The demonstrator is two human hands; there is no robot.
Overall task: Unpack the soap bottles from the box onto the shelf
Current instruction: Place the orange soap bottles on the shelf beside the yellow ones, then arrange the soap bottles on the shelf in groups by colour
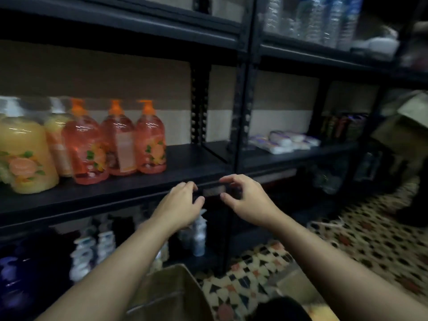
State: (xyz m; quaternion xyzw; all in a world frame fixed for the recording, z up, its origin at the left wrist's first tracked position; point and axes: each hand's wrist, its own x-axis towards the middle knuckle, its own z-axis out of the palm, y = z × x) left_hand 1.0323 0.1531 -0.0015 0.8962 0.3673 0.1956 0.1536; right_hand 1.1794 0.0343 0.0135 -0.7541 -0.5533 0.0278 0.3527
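Shelf (194,158) edge runs just past left hand (183,202) and right hand (247,198); hands loosely spread.

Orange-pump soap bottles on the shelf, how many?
3, side by side on the middle shelf: left one nearest the front, beside a yellow bottle; middle one; right one ending the row. More could hide behind them.

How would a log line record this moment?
left hand: empty | right hand: empty | orange soap bottles: upright on shelf | cardboard box: below hands
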